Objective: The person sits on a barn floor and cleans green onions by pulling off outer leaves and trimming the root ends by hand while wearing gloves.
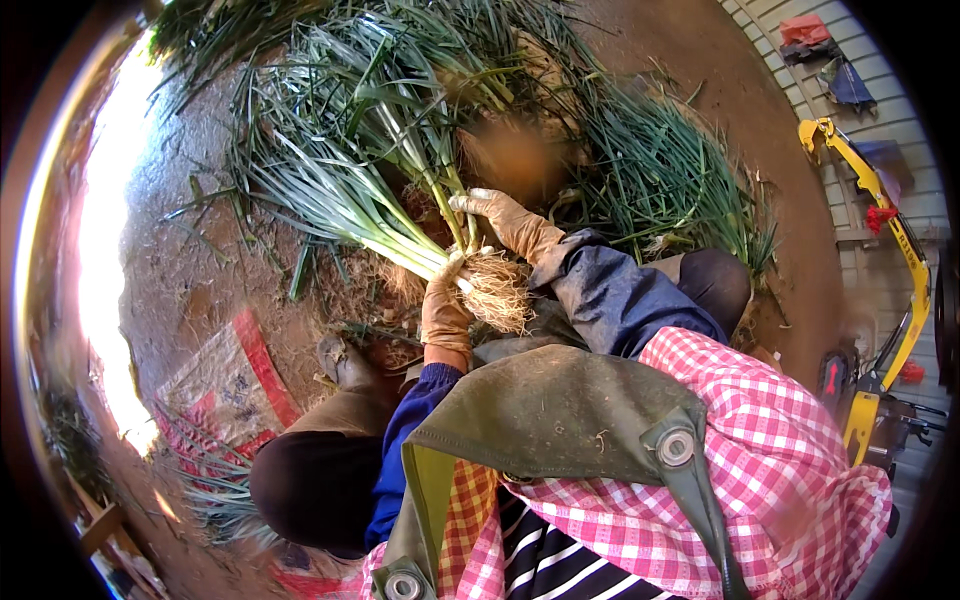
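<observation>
My left hand (446, 318), in a soiled tan glove, is wrapped round a bunch of green onions (385, 235) just above their roots. The tangled, pale brown roots (500, 290) stick out toward me on the right, while the white stems and green leaves fan away to the upper left. My right hand (515, 226), gloved alike, is just beyond the roots. Its fingers are closed on a few yellowish stalks at the right side of the bunch; its fingertips are partly hidden.
Heaps of green onions (660, 165) lie on the brown floor (190, 330) ahead and to the right. A red-and-white woven sack (235, 385) is at the left, beside my boot. On the far right stands a yellow digger arm (885, 200) against a pale slatted wall (830, 190).
</observation>
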A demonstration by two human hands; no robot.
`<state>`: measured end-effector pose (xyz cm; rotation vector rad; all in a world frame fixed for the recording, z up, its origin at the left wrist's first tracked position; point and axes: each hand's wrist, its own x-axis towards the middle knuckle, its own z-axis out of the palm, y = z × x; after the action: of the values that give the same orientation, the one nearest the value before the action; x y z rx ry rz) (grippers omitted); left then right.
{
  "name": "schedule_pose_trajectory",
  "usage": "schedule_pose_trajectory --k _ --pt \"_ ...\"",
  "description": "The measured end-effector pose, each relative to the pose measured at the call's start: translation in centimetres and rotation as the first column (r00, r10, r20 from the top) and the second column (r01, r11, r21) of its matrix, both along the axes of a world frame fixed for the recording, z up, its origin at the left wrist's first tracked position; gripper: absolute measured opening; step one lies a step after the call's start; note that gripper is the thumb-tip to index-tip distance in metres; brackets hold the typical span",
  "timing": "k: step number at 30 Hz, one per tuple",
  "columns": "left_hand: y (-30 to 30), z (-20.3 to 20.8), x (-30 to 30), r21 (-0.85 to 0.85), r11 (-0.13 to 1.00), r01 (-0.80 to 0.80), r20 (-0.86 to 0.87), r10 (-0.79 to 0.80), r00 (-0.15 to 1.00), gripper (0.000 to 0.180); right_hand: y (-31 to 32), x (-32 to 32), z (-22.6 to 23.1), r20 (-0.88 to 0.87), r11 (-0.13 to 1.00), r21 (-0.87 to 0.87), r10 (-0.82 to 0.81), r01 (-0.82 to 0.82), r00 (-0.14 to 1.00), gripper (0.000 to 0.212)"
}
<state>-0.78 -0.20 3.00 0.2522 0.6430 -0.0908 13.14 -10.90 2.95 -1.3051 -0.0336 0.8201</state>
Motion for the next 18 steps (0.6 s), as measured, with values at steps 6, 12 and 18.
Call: schedule_pose_trajectory --k 6,12,18 --pt "1.0 -0.2 -0.3 0.175 0.984 0.043 -0.015 -0.041 0.999 0.018 2.5 -0.2 -5.1 0.16 0.943 -0.287 -0.127 0.169 0.979 0.023" --pt "1.6 -0.8 -0.7 0.206 0.978 0.039 -0.053 -0.028 0.998 0.015 4.3 -0.5 -3.2 0.449 0.494 -0.843 0.427 0.214 0.785 0.035" --pt "0.0 -0.5 0.2 0.083 0.993 0.078 -0.008 -0.078 0.997 0.015 3.0 0.3 -0.1 0.47 0.444 -0.858 0.475 0.259 0.744 0.033"
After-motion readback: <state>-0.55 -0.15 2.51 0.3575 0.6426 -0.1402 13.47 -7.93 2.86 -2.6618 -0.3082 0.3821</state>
